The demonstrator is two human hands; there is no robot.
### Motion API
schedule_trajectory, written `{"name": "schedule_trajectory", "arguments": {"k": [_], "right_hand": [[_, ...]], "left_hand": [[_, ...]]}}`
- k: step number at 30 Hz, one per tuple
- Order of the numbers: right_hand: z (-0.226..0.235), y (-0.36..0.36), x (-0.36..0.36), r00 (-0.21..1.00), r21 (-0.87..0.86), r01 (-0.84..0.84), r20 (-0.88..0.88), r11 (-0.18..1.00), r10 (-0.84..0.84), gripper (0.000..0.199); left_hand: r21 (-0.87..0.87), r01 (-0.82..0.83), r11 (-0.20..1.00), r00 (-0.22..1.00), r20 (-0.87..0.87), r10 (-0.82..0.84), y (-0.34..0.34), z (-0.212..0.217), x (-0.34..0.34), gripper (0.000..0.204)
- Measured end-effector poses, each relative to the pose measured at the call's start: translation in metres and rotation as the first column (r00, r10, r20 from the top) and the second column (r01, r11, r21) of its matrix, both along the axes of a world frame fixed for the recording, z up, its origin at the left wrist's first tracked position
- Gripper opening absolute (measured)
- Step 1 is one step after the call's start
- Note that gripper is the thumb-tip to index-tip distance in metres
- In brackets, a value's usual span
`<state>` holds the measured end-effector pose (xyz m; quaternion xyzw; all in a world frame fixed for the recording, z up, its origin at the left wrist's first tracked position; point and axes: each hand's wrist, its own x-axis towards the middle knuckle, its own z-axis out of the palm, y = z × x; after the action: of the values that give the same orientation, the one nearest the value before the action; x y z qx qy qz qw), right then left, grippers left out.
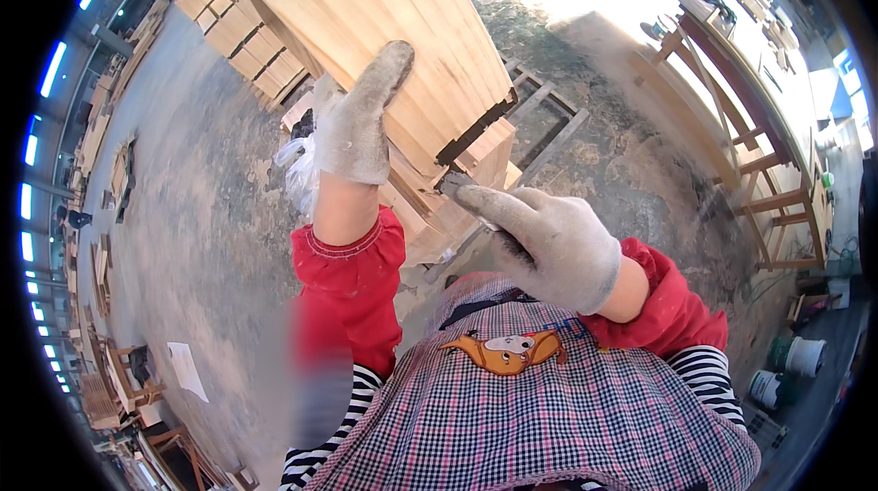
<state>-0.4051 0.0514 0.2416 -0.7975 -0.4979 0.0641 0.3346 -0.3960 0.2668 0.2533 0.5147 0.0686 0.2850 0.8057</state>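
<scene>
My left hand [358, 121], in a pale, dusty work glove, grips the side of a pale wooden board [402, 25], with its thumb laid flat on the upper face. The board is held tilted, its near end toward me. Along that end runs a rough dark brown strip [477, 128]. My right hand [558, 240], gloved as well, is closed with the index finger stretched toward the board's near corner. Under that fingertip shows a small dark tool [451, 181]; the fingers hide most of it, so its kind is unclear.
Wooden pieces [448, 221] are piled beneath the board, beside a clear plastic bag [297, 171]. Stacked boards [242, 29] stand at the far left. A wooden frame bench [759, 134] is at right, with white buckets [805, 356] nearer me. A white sheet [187, 370] lies on the floor.
</scene>
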Motion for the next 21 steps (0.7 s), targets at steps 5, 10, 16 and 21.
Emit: {"name": "schedule_trajectory", "arguments": {"k": [5, 10, 16, 21], "right_hand": [[-0.001, 0.016, -0.008, 1.0, 0.037, 0.021, -0.019, 0.999, -0.021, 0.053], [-0.006, 0.02, -0.011, 0.997, 0.034, 0.045, 0.06, 0.998, -0.047, 0.053], [0.003, 0.014, -0.011, 0.999, -0.001, 0.037, 0.014, 0.999, -0.037, 0.052], [-0.008, 0.018, -0.012, 0.999, 0.013, 0.049, 0.014, 0.999, -0.049, 0.051]], "left_hand": [[-0.02, -0.018, 1.0, 1.0, -0.002, 0.018, -0.003, 0.0, -0.002, 0.032], [0.018, -0.005, 1.0, 1.0, 0.029, 0.005, -0.004, 0.002, 0.0, 0.032], [-0.004, -0.038, 0.999, 0.999, 0.02, 0.039, -0.004, 0.002, -0.001, 0.035], [0.02, -0.036, 0.999, 0.999, 0.01, 0.036, -0.004, 0.002, -0.001, 0.036]]}}
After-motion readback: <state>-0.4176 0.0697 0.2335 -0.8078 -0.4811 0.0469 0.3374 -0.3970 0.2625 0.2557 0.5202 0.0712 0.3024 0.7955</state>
